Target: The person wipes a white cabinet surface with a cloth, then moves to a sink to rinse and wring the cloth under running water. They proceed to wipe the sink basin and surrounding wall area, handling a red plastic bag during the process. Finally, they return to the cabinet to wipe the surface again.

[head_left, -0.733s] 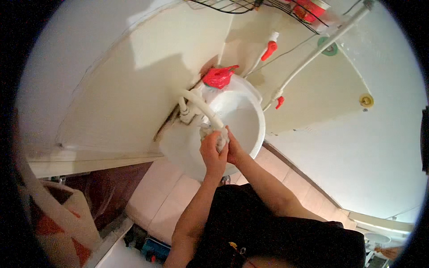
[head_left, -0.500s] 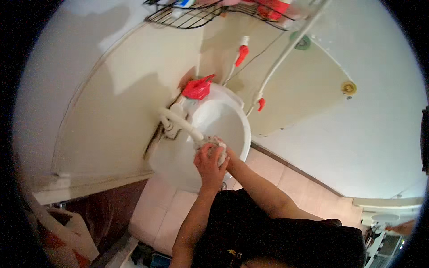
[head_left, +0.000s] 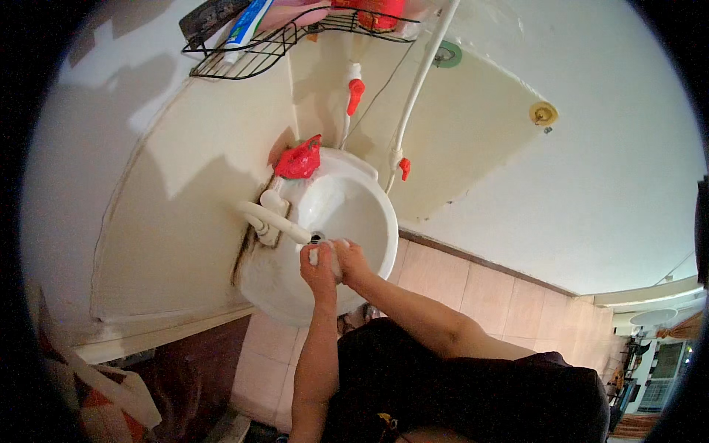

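Over the near side of a white washbasin (head_left: 380, 214), both my hands are pressed round a wet-looking, bunched pale cloth (head_left: 326, 257). My left hand (head_left: 317, 272) grips it from the left, fingers curled. On the other side my right hand (head_left: 350, 261) is closed against it, its fingers partly hidden. The white tap (head_left: 284, 224) ends just beyond my fingers, close to the cloth. I cannot make out whether water runs from it. The dark drain hole (head_left: 316, 238) shows beside the spout.
A crumpled red plastic bag (head_left: 298, 159) lies on the basin's back rim. Above hangs a black wire shelf (head_left: 255, 65) with a toothpaste tube (head_left: 249, 28). White pipes with red valve handles (head_left: 356, 96) run down the wall. Pink tiles (head_left: 436, 269) cover the floor at right.
The view has shifted, so the basin appears further left and more of the shelf shows. My hands have squeezed the cloth smaller, and my right hand now shows beside my left.
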A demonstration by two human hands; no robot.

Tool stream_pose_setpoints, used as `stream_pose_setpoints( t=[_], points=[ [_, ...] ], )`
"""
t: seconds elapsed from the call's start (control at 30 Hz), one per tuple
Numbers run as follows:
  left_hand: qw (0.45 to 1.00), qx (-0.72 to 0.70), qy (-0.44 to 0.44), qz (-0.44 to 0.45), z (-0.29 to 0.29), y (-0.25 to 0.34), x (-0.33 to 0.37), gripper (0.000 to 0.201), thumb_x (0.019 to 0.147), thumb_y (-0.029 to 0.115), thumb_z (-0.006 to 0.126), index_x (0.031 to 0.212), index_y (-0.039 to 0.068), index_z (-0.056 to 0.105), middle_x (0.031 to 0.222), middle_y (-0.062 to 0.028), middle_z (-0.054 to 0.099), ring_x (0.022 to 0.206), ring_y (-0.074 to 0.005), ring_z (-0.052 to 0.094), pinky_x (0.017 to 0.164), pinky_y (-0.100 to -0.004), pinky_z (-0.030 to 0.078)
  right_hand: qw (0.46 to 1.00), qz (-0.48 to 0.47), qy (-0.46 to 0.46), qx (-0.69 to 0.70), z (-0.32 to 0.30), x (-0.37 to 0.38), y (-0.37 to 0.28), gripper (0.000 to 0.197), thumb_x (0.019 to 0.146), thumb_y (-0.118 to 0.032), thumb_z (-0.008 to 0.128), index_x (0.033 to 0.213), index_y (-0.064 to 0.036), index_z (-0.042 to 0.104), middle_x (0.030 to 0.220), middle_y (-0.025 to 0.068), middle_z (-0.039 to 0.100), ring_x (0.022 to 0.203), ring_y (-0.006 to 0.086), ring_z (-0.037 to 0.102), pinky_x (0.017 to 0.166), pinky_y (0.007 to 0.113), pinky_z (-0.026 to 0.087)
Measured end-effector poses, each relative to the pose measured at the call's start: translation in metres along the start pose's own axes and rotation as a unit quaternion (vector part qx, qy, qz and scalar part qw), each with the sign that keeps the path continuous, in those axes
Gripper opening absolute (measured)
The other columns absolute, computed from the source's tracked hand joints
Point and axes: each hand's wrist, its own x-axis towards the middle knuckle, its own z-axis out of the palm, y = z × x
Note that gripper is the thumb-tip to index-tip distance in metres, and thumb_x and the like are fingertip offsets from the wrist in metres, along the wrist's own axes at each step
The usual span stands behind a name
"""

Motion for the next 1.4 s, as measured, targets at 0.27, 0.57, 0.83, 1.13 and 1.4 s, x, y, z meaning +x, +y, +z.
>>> stream_pose_setpoints(
  t=[0.27, 0.57, 0.83, 1.13, 1.4],
  points=[
    [0.958, -0.227, -0.001, -0.174, -0.001, 0.01, 0.013, 0.02, 0.087, 0.02, 0.057, 0.092, 0.001, 0.054, 0.089, -0.0083, 0.057, 0.082, -0.0203, 0.057, 0.068, -0.034, 0.049, 0.91, -0.238, 0.02, -0.338, 0.01, 0.008, -0.001, 0.026, 0.083, -0.022, 0.054, 0.084, 0.0025, 0.061, 0.072, 0.0086, 0.061, 0.064, 0.0161, 0.056, 0.057, 0.032, 0.047],
    [0.891, -0.336, -0.093, -0.29, -0.028, -0.011, 0.024, 0.024, 0.088, 0.02, 0.052, 0.105, 0.003, 0.051, 0.101, -0.0088, 0.056, 0.089, -0.0221, 0.058, 0.072, -0.0365, 0.05, 0.77, -0.272, -0.013, -0.577, 0.035, -0.023, -0.024, 0.035, 0.083, -0.032, 0.054, 0.083, 0.0024, 0.061, 0.066, 0.017, 0.06, 0.059, 0.0257, 0.058, 0.06, 0.039, 0.046],
    [0.975, -0.093, -0.103, -0.173, -0.023, 0.044, 0.003, 0.035, 0.087, 0.027, 0.059, 0.116, 0.009, 0.05, 0.116, -0.0094, 0.05, 0.105, -0.0211, 0.05, 0.088, -0.0345, 0.041, 0.977, -0.027, -0.049, -0.205, 0.019, -0.027, -0.023, 0.044, 0.089, -0.044, 0.048, 0.111, -0.0063, 0.055, 0.098, 0.0091, 0.061, 0.084, 0.025, 0.061, 0.07, 0.041, 0.051],
    [0.887, 0.27, -0.104, 0.359, 0.018, 0.079, -0.042, 0.035, 0.08, 0.026, 0.065, 0.108, 0.008, 0.054, 0.115, -0.0165, 0.046, 0.11, -0.0335, 0.04, 0.094, -0.0442, 0.03, 0.916, 0.243, -0.276, 0.158, -0.009, -0.003, -0.054, 0.041, 0.089, -0.049, 0.048, 0.107, -0.0126, 0.054, 0.097, 0.0084, 0.058, 0.087, 0.0216, 0.058, 0.072, 0.039, 0.052],
    [0.957, 0.189, 0.02, 0.218, 0.076, 0.066, -0.052, 0.021, 0.08, 0.018, 0.063, 0.095, 0.006, 0.055, 0.093, -0.0093, 0.054, 0.09, -0.0241, 0.049, 0.084, -0.0355, 0.039, 0.952, -0.18, -0.138, -0.208, -0.051, 0.017, -0.065, 0.027, 0.088, -0.028, 0.054, 0.099, -0.0041, 0.059, 0.083, 0.0081, 0.06, 0.081, 0.0219, 0.058, 0.068, 0.037, 0.048]
  ],
)
